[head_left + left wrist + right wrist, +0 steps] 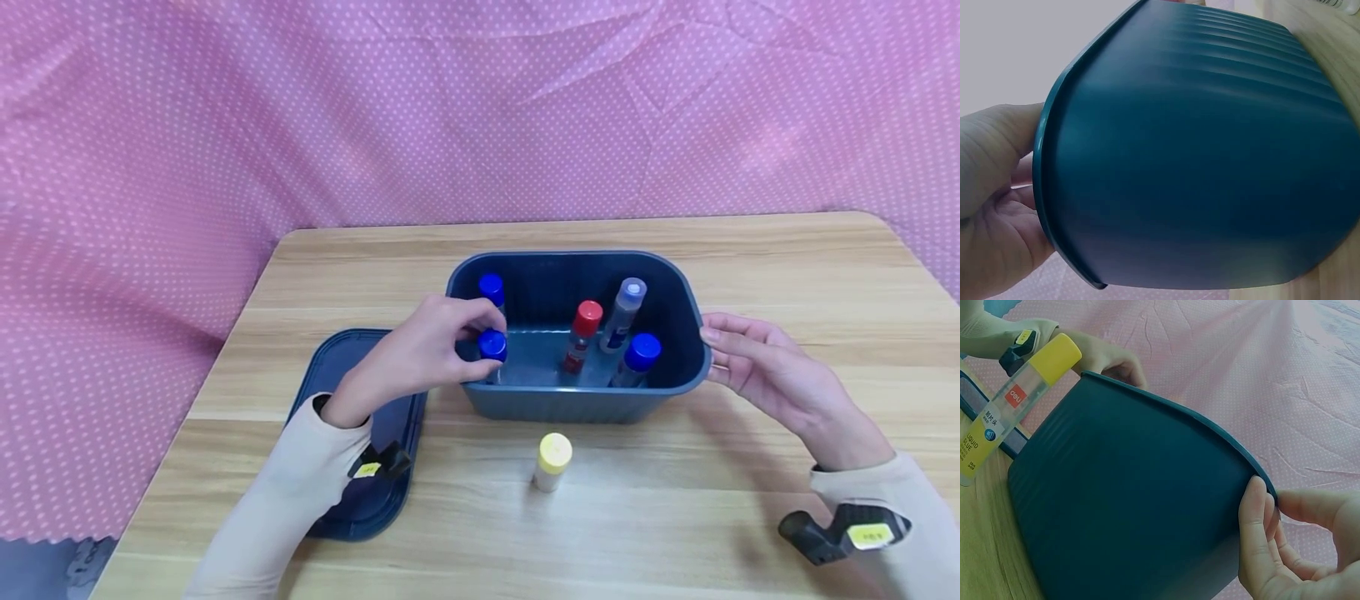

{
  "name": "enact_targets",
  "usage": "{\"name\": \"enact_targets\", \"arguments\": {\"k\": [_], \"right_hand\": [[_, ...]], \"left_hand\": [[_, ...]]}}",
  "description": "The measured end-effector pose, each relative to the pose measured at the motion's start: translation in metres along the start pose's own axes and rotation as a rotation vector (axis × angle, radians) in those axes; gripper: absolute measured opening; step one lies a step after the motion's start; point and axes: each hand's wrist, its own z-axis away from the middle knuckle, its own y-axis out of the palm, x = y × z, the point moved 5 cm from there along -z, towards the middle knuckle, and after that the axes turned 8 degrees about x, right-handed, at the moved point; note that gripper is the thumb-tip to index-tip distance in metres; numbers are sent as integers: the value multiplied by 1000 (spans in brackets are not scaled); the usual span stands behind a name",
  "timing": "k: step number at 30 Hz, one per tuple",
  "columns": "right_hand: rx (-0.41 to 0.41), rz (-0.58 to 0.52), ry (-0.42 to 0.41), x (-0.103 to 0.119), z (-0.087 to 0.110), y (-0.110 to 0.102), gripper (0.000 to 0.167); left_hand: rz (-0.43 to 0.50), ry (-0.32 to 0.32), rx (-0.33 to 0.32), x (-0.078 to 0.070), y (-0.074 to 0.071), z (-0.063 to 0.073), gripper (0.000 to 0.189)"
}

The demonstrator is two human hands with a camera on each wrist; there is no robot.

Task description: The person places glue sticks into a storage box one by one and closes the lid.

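A dark blue plastic bin [555, 403] stands on the table with several small capped bottles inside. At its left end my left hand [427, 346] reaches over the rim, thumb and fingers around the cap of a blue-capped bottle [492, 344]. Behind that is another blue-capped bottle [491, 287]. A red-capped bottle [582, 333], a clear bottle with a pale blue cap [624, 312] and a third blue-capped bottle [640, 357] stand further right. My right hand [772, 367] pinches the bin's right rim, as the right wrist view shows.
In front of the bin stands a yellow-capped liquid glue bottle [552, 462]. A dark blue lid [390, 500] lies on the wooden table [637, 517] at left, partly under my left forearm. A pink dotted cloth [480, 117] hangs behind the table.
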Motion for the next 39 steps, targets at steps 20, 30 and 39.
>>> {"name": "enact_targets", "arguments": {"k": [20,30,39], "right_hand": [[-3,-6,-9,-2,2,-1,41],[-17,10,-4,-2,2,-1,40],[-45,41,-2,-1,2,-2,39]], "left_hand": [[-88,-99,127,-2,4,-5,30],[-33,-42,76,-4,2,0,33],[44,77,-192,-18,-8,19,25]]}}
